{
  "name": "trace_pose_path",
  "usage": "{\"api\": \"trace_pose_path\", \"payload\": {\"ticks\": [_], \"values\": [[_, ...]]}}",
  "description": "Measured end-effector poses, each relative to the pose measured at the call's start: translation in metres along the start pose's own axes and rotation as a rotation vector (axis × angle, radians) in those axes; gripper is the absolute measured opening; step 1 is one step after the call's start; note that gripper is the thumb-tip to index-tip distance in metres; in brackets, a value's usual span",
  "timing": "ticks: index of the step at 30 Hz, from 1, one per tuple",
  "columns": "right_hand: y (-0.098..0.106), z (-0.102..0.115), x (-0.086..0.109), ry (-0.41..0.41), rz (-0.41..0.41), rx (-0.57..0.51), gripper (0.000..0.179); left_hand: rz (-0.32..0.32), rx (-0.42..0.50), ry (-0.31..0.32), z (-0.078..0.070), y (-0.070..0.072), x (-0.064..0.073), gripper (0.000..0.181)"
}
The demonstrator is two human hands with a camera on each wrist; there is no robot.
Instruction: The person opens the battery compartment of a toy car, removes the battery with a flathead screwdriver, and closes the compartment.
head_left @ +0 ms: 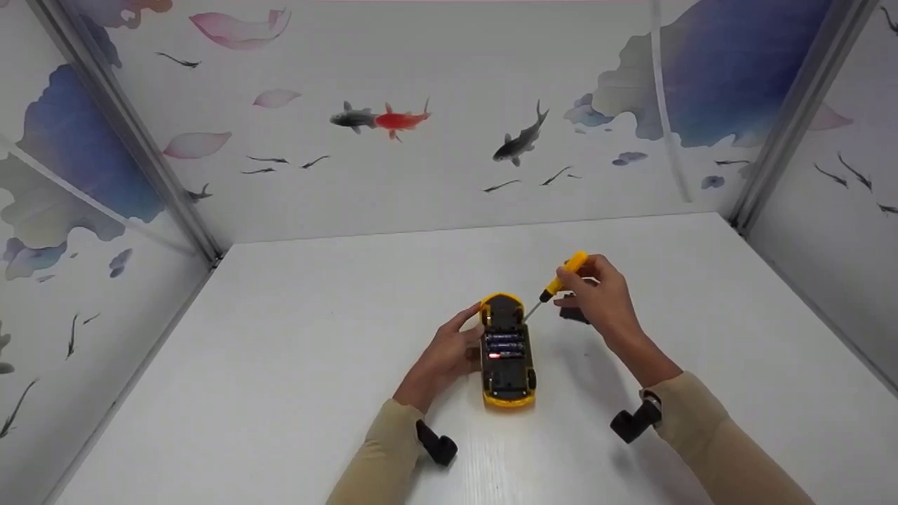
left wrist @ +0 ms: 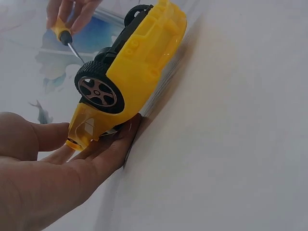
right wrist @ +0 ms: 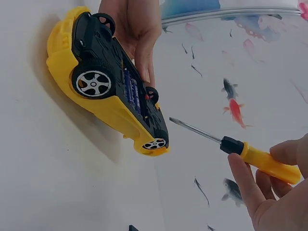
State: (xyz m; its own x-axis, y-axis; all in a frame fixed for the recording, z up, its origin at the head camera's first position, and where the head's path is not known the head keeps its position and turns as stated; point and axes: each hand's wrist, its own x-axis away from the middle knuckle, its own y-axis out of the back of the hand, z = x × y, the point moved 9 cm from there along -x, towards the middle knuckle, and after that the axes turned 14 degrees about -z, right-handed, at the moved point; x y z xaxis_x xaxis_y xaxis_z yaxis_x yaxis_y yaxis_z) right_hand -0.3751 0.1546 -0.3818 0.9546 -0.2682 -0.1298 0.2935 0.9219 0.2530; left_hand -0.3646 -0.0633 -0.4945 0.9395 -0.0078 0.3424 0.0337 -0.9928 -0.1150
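Note:
A yellow toy car (head_left: 530,351) lies wheels up, its black underside showing and its battery bay open. Blue batteries (head_left: 505,344) sit side by side in the bay, and a red spot glows beside them. My left hand (head_left: 445,354) holds the car from its left side, thumb on the edge and fingers beneath in the left wrist view. In my right hand (head_left: 603,298) is a yellow-handled screwdriver (right wrist: 272,166), pinched by the handle. Its metal tip points down at the car's right edge, overlapping it in the head view, but stands apart from the car in the right wrist view.
A small black piece (head_left: 574,315) lies on the white table (head_left: 316,379), partly behind the right hand. Printed panels with fish and petals (head_left: 449,63) enclose the back and both sides. Black wrist cameras (head_left: 635,421) sit on both sleeves.

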Motion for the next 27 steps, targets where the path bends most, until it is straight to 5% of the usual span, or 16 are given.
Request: {"api": "trace_pose_path", "payload": {"ticks": [27], "values": [[0.003,-0.018,0.024,0.109,-0.018,-0.038,0.035,0.012,-0.004,-0.009,-0.002,-0.001,0.001,0.053]]}}
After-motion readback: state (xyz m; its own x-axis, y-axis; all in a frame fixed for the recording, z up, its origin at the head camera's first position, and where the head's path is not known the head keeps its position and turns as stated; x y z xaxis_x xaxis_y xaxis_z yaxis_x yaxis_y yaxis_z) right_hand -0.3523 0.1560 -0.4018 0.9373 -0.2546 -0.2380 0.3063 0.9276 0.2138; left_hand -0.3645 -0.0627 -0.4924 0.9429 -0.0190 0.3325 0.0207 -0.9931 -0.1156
